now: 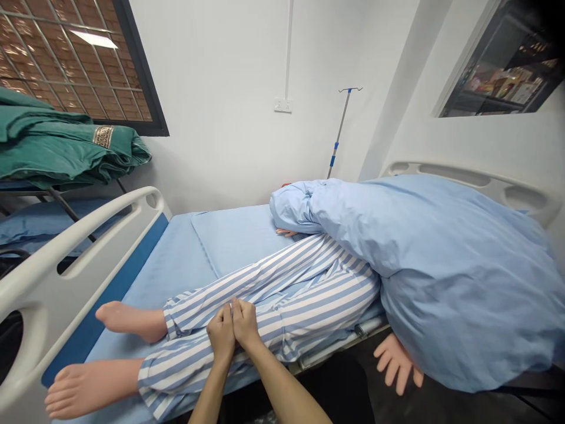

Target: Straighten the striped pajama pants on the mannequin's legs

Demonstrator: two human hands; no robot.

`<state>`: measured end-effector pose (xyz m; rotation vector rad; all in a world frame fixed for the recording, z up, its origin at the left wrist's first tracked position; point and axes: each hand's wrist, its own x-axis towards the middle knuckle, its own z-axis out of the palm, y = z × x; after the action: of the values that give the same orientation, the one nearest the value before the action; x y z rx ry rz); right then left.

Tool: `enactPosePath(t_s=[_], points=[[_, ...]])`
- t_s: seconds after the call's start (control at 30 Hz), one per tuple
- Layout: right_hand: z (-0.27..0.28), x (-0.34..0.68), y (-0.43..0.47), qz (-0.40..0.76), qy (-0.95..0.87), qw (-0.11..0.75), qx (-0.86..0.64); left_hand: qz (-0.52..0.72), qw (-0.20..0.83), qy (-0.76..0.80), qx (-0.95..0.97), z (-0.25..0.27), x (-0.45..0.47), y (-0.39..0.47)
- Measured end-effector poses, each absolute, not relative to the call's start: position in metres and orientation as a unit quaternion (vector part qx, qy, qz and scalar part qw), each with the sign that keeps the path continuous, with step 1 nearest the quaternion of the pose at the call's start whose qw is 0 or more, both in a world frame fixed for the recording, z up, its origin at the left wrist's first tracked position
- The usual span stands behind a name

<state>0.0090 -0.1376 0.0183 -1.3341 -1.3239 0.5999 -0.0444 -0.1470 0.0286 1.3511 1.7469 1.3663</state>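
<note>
A: From the head camera, what are the hands on?

B: Both rest on the striped pyjama trousers (265,294) of a training manikin lying on the hospital bed (185,253). The left hand (222,337) and right hand (245,323) sit side by side, touching each other, fingers curled down onto the near leg around the shin, pressing or pinching the cloth. I cannot tell whether any fabric is actually gripped.

A: How should that hold be done well?

B: I'd judge it best to keep both palms flat and the pressure even, so the leg doesn't roll toward the bed edge, where the manikin's hand (397,362) hangs over.

A: Anything holding things?

B: A blue duvet (441,265) covers the torso and head. The rack at left carries folded green linen (66,147); the wall cabinet (507,70) holds small boxes, too blurred to name.
</note>
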Motion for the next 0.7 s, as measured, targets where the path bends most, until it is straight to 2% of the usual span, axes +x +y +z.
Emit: enactPosePath(t_s=[0.43,0.57,0.7], points=[[0.039,0.032,-0.148,0.185,-0.622,0.486,-0.585,0.473,0.256,0.644,0.543,0.022,-0.046,-0.149],[0.024,0.032,-0.151,0.166,-0.625,0.462,-0.608,0.495,0.294,0.636,0.515,0.027,-0.043,-0.149],[0.021,0.033,-0.148,0.191,-0.612,0.479,-0.599,0.534,0.342,0.608,0.478,0.045,-0.033,-0.146]])
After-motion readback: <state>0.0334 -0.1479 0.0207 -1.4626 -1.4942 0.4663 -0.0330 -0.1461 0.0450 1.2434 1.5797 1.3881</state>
